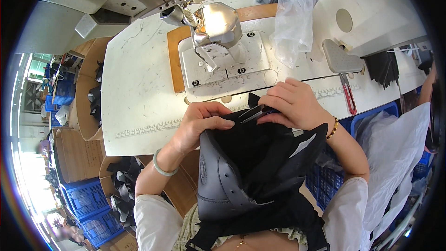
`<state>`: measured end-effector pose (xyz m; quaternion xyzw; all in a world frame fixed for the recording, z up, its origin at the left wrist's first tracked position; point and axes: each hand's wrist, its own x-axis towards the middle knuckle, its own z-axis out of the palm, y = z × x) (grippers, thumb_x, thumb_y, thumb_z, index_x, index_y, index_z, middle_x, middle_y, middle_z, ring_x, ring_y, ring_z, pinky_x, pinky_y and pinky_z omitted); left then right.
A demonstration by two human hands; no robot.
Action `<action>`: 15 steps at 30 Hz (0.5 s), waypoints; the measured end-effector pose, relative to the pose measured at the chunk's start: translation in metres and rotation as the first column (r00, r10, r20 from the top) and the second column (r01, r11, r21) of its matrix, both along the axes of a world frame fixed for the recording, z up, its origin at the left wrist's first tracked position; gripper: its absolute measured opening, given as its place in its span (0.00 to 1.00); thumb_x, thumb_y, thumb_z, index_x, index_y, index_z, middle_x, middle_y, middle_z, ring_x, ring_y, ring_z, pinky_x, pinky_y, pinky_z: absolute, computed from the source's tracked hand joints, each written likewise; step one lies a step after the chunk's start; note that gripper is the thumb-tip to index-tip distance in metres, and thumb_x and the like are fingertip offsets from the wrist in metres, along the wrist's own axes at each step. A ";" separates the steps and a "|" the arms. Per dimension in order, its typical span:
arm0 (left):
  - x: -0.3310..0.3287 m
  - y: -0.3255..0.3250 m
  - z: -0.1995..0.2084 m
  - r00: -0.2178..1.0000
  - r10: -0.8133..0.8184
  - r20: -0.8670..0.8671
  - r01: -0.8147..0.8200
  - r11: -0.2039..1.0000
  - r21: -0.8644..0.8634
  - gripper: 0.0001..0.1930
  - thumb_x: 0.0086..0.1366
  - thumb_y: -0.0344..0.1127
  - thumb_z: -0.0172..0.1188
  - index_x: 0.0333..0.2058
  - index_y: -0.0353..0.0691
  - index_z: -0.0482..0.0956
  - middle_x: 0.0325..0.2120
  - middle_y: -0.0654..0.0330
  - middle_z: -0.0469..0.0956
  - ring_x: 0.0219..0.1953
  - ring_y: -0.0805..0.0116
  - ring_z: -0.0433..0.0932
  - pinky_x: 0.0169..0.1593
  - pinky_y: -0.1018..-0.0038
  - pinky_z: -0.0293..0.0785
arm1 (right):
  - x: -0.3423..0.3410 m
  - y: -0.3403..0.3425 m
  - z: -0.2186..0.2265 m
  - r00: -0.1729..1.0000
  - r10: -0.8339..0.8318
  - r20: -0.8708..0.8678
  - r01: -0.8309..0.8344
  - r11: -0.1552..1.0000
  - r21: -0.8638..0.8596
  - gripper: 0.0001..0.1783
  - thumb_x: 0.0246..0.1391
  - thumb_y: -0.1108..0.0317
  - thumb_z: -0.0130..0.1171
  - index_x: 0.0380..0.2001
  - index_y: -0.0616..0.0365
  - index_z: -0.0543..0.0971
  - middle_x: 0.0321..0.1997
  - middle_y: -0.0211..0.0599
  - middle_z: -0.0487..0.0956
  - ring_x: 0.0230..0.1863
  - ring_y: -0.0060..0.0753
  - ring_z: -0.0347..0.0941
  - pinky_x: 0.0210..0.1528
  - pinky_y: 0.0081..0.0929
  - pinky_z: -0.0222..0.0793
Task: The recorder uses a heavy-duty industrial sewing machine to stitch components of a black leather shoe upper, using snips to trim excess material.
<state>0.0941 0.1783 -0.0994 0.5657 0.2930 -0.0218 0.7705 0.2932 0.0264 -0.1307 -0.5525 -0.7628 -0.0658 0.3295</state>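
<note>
I hold a black shoe upper point(251, 167) of fabric and grey-black leather against my lap, below the table's front edge. My left hand point(202, 125) grips its top left rim, fingers curled over the edge. My right hand point(292, 104) pinches the upper's far edge together with a small dark snipping tool point(254, 113) whose blades point left. A green bangle sits on my left wrist and a bead bracelet on my right.
A sewing machine point(213, 23) stands on the white table point(134, 93) with a ruler strip along its front. Red-handled scissors point(348, 95) lie at right. A clear plastic bag point(290, 14) sits behind. Blue crates point(86, 200) and cardboard boxes hold shoe pieces at left.
</note>
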 end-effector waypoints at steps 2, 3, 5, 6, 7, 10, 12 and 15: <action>0.000 0.002 0.000 1.000 0.013 0.011 -0.013 1.000 0.017 0.09 0.51 0.23 0.58 0.34 0.28 0.77 0.26 0.60 0.77 0.29 0.78 0.75 0.36 0.84 0.69 | -0.007 -0.003 -0.001 0.991 -0.126 0.046 0.123 0.991 0.046 0.22 0.36 0.54 0.66 0.34 0.53 0.73 0.27 0.26 0.69 0.27 0.26 0.68 0.28 0.22 0.64; 0.001 0.002 0.000 1.000 0.010 0.013 -0.011 1.000 0.019 0.09 0.51 0.23 0.58 0.34 0.28 0.77 0.26 0.60 0.77 0.29 0.78 0.75 0.36 0.84 0.69 | -0.008 -0.004 -0.001 0.991 -0.128 0.048 0.126 0.991 0.048 0.22 0.36 0.54 0.66 0.34 0.53 0.73 0.27 0.26 0.69 0.27 0.26 0.68 0.28 0.22 0.64; 0.001 0.002 0.000 1.000 -0.013 0.010 0.013 1.000 0.014 0.09 0.51 0.23 0.58 0.33 0.28 0.77 0.26 0.61 0.77 0.29 0.78 0.75 0.36 0.85 0.69 | -0.008 -0.007 -0.001 0.987 -0.140 0.076 0.135 0.989 0.060 0.21 0.37 0.55 0.66 0.33 0.54 0.73 0.26 0.26 0.69 0.25 0.24 0.69 0.26 0.21 0.66; 0.000 0.002 -0.001 1.000 -0.011 0.009 0.011 1.000 0.018 0.09 0.51 0.23 0.58 0.33 0.28 0.77 0.26 0.61 0.77 0.29 0.78 0.75 0.36 0.85 0.69 | -0.008 -0.007 -0.001 0.988 -0.139 0.075 0.134 0.989 0.064 0.21 0.37 0.55 0.66 0.33 0.54 0.73 0.26 0.26 0.69 0.25 0.24 0.69 0.26 0.21 0.66; -0.001 0.002 -0.004 1.000 -0.023 0.017 0.023 1.000 0.005 0.09 0.51 0.23 0.58 0.33 0.29 0.77 0.26 0.60 0.77 0.29 0.78 0.75 0.35 0.85 0.69 | -0.007 -0.007 0.000 0.990 -0.101 0.097 0.094 0.993 0.078 0.21 0.37 0.56 0.66 0.33 0.54 0.73 0.25 0.25 0.68 0.25 0.23 0.68 0.25 0.21 0.65; 0.000 0.001 -0.002 0.998 -0.052 0.030 0.052 0.999 -0.004 0.10 0.50 0.23 0.59 0.33 0.29 0.77 0.26 0.60 0.77 0.28 0.78 0.74 0.34 0.85 0.68 | -0.004 -0.007 0.002 0.990 -0.049 0.130 0.037 0.995 0.090 0.20 0.37 0.57 0.65 0.33 0.54 0.73 0.24 0.24 0.67 0.23 0.21 0.67 0.23 0.19 0.64; -0.001 0.001 -0.001 0.997 -0.066 0.035 0.066 0.998 0.000 0.10 0.49 0.23 0.59 0.33 0.29 0.77 0.26 0.60 0.77 0.27 0.78 0.74 0.33 0.85 0.68 | -0.003 -0.007 0.002 0.990 -0.031 0.140 0.019 0.996 0.090 0.19 0.38 0.57 0.65 0.33 0.53 0.73 0.24 0.24 0.66 0.22 0.21 0.67 0.23 0.19 0.63; -0.001 0.001 -0.001 0.996 -0.082 0.024 0.081 0.995 0.052 0.10 0.48 0.23 0.59 0.33 0.29 0.77 0.26 0.60 0.78 0.27 0.79 0.74 0.32 0.85 0.68 | -0.003 -0.008 0.002 0.992 -0.012 0.127 -0.002 0.994 0.112 0.19 0.38 0.57 0.65 0.32 0.53 0.74 0.23 0.24 0.65 0.22 0.20 0.66 0.22 0.19 0.63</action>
